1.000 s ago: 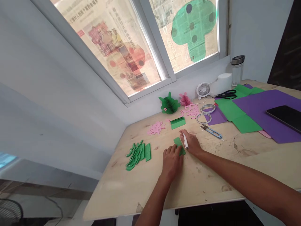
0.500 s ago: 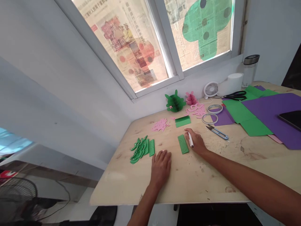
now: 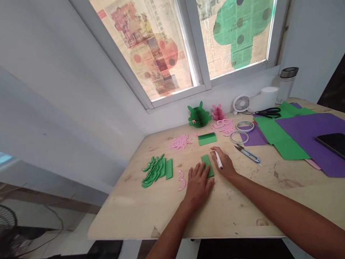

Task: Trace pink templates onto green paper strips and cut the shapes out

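Observation:
My left hand point(image 3: 198, 180) lies flat with fingers spread, its fingertips on a folded strip of green paper point(image 3: 205, 160). To the right of that strip, my right hand point(image 3: 224, 164) is closed around a white pen point(image 3: 218, 159). A wavy pink paper cutout point(image 3: 181, 180) lies on the wood just left of my left hand. Farther left are a pile of green paper cutouts point(image 3: 154, 172) and a green folded strip point(image 3: 169, 169) beside it. Another folded green paper point(image 3: 207, 139) rests beyond my hands.
Pink cutouts point(image 3: 181, 141), a green paper animal point(image 3: 199, 116) and a pink one point(image 3: 218, 113) stand toward the wall. At right are tape rolls point(image 3: 239, 137), thread snips point(image 3: 248, 153), black scissors point(image 3: 269, 113), purple paper point(image 3: 309, 135), a phone point(image 3: 332, 143), a small fan point(image 3: 241, 104) and a bottle point(image 3: 286, 85).
My left hand has moved right from the bare wood onto the green strip, uncovering the wavy pink cutout. My right hand still holds the pen beside the strip. The view has shifted slightly.

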The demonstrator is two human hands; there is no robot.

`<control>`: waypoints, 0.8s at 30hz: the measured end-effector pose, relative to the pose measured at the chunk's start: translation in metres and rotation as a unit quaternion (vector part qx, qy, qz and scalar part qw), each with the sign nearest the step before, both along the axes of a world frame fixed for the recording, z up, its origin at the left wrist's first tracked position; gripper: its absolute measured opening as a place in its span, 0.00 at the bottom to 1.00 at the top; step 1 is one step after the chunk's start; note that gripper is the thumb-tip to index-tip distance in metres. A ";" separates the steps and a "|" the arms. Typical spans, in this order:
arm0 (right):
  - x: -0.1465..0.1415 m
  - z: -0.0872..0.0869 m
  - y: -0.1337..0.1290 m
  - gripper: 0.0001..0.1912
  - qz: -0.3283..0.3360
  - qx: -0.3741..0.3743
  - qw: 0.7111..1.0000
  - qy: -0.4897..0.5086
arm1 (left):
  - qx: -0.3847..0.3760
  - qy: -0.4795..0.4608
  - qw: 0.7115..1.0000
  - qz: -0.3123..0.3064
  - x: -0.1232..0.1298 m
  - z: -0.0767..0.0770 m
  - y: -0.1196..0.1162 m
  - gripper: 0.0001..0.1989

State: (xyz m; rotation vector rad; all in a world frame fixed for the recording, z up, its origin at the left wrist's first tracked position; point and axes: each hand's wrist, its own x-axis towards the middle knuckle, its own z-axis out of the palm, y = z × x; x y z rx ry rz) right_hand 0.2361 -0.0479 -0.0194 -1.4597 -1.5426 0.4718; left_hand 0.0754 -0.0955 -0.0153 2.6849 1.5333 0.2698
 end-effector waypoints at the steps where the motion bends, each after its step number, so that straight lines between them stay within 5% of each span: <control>1: 0.000 0.000 0.000 0.15 0.001 -0.002 1.000 0.002 | -0.003 0.000 1.000 0.001 0.001 -0.001 -0.002 0.24; 8: -0.001 0.002 -0.001 0.15 -0.003 0.003 1.000 0.021 | 0.026 -0.030 0.999 0.009 -0.001 0.010 0.011 0.21; 15: 0.000 0.003 -0.001 0.15 0.003 -0.008 0.998 0.068 | 0.056 -0.003 0.997 0.047 0.007 0.043 0.098 0.14; 24: -0.002 0.001 0.001 0.15 -0.001 -0.018 0.997 0.079 | 0.000 0.130 0.991 0.035 0.024 0.030 0.158 0.17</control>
